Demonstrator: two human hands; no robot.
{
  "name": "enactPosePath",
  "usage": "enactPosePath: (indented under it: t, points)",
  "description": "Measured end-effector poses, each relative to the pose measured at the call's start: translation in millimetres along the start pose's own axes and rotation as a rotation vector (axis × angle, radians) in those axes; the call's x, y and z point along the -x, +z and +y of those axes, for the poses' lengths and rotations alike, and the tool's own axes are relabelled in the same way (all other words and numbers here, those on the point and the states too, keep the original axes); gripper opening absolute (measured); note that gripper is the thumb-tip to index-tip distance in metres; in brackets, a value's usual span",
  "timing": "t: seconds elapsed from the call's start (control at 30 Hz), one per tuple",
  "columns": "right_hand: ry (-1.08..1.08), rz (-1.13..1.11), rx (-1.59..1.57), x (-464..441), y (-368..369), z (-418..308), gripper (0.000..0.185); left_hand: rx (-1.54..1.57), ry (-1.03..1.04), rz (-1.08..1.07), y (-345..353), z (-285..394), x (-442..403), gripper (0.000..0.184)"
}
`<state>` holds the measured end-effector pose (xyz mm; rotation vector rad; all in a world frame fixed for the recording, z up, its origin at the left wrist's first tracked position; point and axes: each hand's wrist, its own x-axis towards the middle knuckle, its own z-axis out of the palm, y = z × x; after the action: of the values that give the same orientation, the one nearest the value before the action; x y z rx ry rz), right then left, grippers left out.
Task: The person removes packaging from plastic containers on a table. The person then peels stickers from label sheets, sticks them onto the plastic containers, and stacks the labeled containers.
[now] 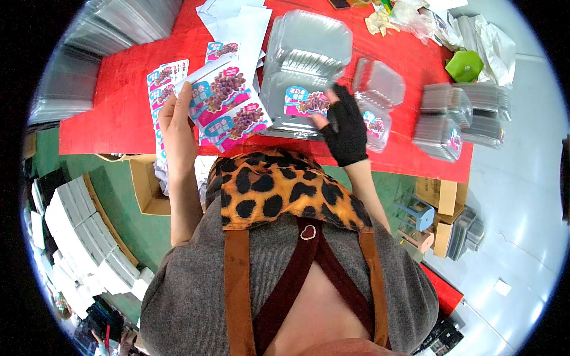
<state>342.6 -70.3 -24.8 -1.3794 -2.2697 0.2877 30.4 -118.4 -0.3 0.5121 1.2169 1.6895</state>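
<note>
My left hand [178,118] grips a sheet of grape stickers [221,95] between thumb and fingers, tilted above the red table. On the right, my right hand [345,129] wears a black fingerless glove. Its thumb and fingertips hold the right edge of a single grape sticker [300,101] against a clear plastic clamshell box [297,127]. That box lies with its lid hinged back, atop a nested stack [312,35]. Whether the sticker is fully stuck down I cannot tell. A smaller clear box [380,83] with a grape sticker stands right of the glove.
More sticker sheets [163,89] lie left of my left hand, with white backing paper [237,24] behind. Stacked clear boxes [439,130] stand at the table's right end, and tall stacks [113,29] at the left. Plastic bags and a green item [464,66] lie back right.
</note>
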Motion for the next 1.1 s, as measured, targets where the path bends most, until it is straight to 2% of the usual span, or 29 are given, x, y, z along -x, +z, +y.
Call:
enactPosePath:
  t: [0.1, 0.2, 0.33, 0.43, 0.5, 0.53, 0.63, 0.67, 0.77, 0.8, 0.87, 0.93, 1.03, 1.1]
  points:
    - [0.247, 0.111, 0.022, 19.7, -8.2, 26.0, 0.046, 0.146, -0.05, -0.017, 1.1, -0.2, -2.1, 0.019]
    - [0.511, -0.053, -0.239, 37.1, -15.3, 32.5, 0.038, 0.08, 0.016, -0.041, 6.9, 0.7, -2.3, 0.018]
    - [0.469, -0.01, -0.286, 39.8, -10.3, 25.8, 0.031, 0.098, 0.032, -0.062, 3.0, -2.1, -8.0, 0.018]
    - [0.52, 0.009, -0.429, 43.3, -7.8, 37.8, 0.034, 0.096, 0.038, -0.026, 3.2, -4.4, -7.6, 0.02]
    - [0.633, -0.064, -0.543, 42.7, -14.6, 42.2, 0.035, 0.011, 0.086, 0.006, -0.2, -6.6, -7.0, 0.024]
    - [0.689, -0.101, -0.599, 43.2, -17.9, 43.9, 0.035, 0.063, 0.055, 0.012, -3.1, -6.5, -7.5, 0.025]
    - [0.764, -0.043, -0.988, 40.1, -19.4, 61.2, 0.046, 0.179, -0.009, 0.025, -5.1, -6.5, -10.1, 0.025]
    - [0.86, -0.019, -1.489, 35.9, -19.6, 64.7, 0.052, 0.191, -0.01, 0.026, -4.6, -6.0, -10.0, 0.025]
    - [1.021, -0.104, -2.055, 21.0, -21.1, 64.7, 0.057, 0.158, -0.003, 0.031, 0.8, -1.3, -6.6, 0.022]
    - [0.945, -0.125, -2.076, 8.0, -20.1, 45.8, 0.059, 0.135, 0.001, 0.035, 2.8, 0.6, -5.6, 0.021]
    - [0.58, -0.175, -1.583, 3.5, -5.2, 38.4, 0.062, 0.1, 0.053, -0.027, 3.9, -1.1, -3.5, 0.022]
    - [0.701, -0.166, -1.687, -3.6, -5.9, 26.0, 0.071, 0.109, 0.072, -0.094, 2.7, -3.6, -2.6, 0.027]
    - [0.523, -0.066, -1.414, 4.7, 5.9, 24.1, 0.07, 0.069, 0.06, -0.116, 2.2, -1.4, -0.8, 0.027]
    - [0.409, -0.007, -1.365, 7.5, 4.0, 15.4, 0.072, 0.087, 0.037, -0.104, 7.7, 0.5, 2.3, 0.024]
